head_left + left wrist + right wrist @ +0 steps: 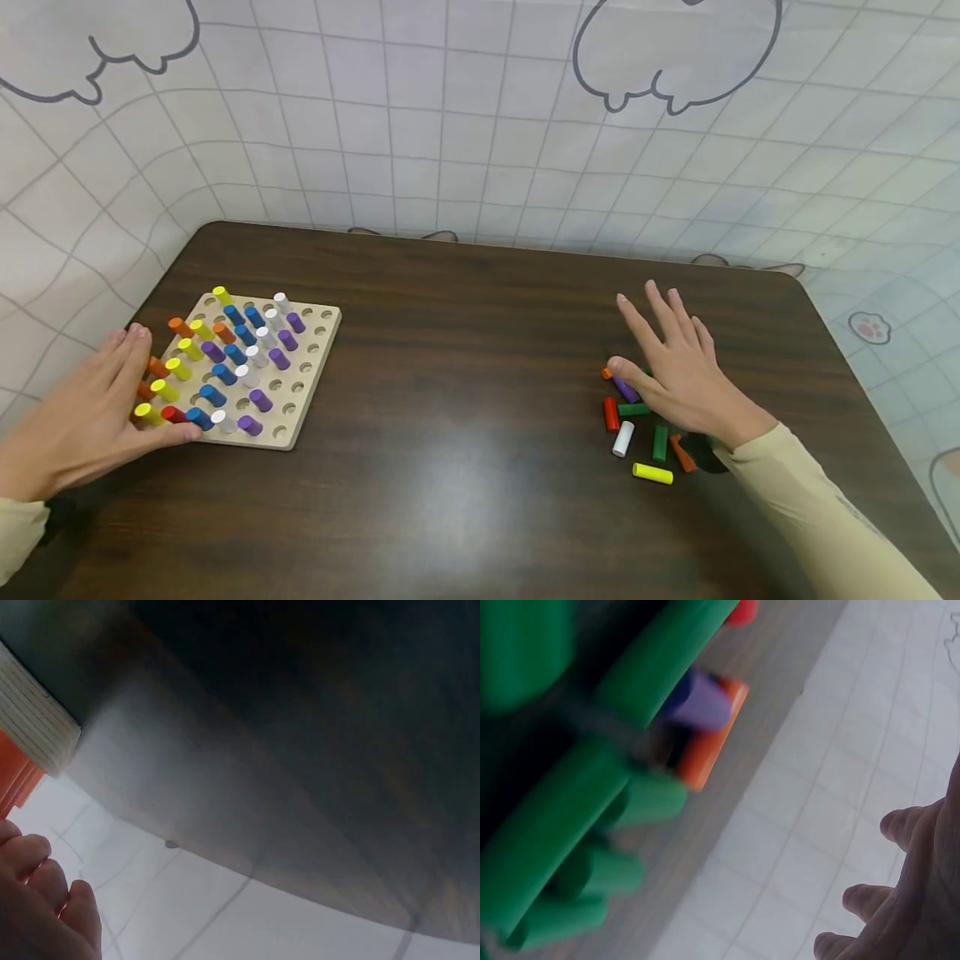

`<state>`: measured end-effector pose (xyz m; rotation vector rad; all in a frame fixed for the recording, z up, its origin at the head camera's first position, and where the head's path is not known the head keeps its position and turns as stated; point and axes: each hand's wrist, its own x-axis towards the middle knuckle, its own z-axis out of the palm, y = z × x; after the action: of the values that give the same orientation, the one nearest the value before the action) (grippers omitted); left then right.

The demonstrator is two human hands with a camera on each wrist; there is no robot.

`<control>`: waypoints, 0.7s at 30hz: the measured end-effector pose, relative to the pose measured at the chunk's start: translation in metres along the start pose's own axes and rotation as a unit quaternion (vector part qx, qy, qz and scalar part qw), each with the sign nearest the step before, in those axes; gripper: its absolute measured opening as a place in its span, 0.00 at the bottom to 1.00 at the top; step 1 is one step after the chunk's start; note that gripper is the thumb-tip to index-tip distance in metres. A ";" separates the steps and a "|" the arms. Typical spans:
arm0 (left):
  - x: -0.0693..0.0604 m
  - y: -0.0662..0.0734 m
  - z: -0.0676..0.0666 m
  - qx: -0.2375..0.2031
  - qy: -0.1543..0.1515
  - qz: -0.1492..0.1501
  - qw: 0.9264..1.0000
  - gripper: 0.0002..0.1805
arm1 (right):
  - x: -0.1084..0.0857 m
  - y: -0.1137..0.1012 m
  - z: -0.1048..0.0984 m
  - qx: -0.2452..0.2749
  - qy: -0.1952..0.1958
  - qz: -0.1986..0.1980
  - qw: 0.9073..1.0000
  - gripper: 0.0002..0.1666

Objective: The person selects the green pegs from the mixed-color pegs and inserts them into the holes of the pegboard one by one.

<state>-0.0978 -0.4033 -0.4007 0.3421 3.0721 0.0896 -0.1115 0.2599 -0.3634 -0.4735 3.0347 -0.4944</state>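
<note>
Wooden pegboard [298,417], partly filled with upright coloured pegs [224,374], at left on the dark surface [450,375]; left hand [93,408] at its left edge, fingers extended. Right hand [682,375], empty with fingers spread, over loose pegs [652,473] at right.

Your worktop [465,375] is dark brown; by its left edge, your tan board [302,402] bears yellow, orange, red, blue, white, purple pegs [223,374]; nearer its right edge, your loose pegs [660,443] include green; your backdrop [487,125] is grey-gridded white.
</note>
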 end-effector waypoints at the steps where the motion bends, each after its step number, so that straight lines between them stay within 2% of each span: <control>1: 0.000 -0.001 0.001 -0.003 -0.003 -0.005 1.000 0.73 | 0.002 -0.003 0.001 -0.002 -0.003 -0.005 1.000 0.48; 5: -0.001 -0.004 0.001 -0.022 -0.005 -0.021 1.000 0.75 | 0.011 -0.017 0.006 -0.007 -0.013 -0.024 1.000 0.48; 10: -0.004 -0.011 -0.001 -0.017 -0.012 -0.031 0.999 0.75 | 0.022 -0.034 0.011 -0.013 -0.024 -0.042 0.999 0.49; 16: -0.004 -0.018 0.001 -0.010 -0.041 -0.028 0.999 0.71 | 0.035 -0.057 0.017 -0.018 -0.037 -0.066 0.997 0.49; 21: -0.004 -0.024 0.004 -0.005 -0.056 -0.038 0.998 0.73 | 0.045 -0.079 0.022 -0.022 -0.046 -0.089 0.995 0.50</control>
<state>-0.0987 -0.4276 -0.4055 0.2225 2.9688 0.0797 -0.1299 0.1682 -0.3585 -0.7520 2.9350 -0.4006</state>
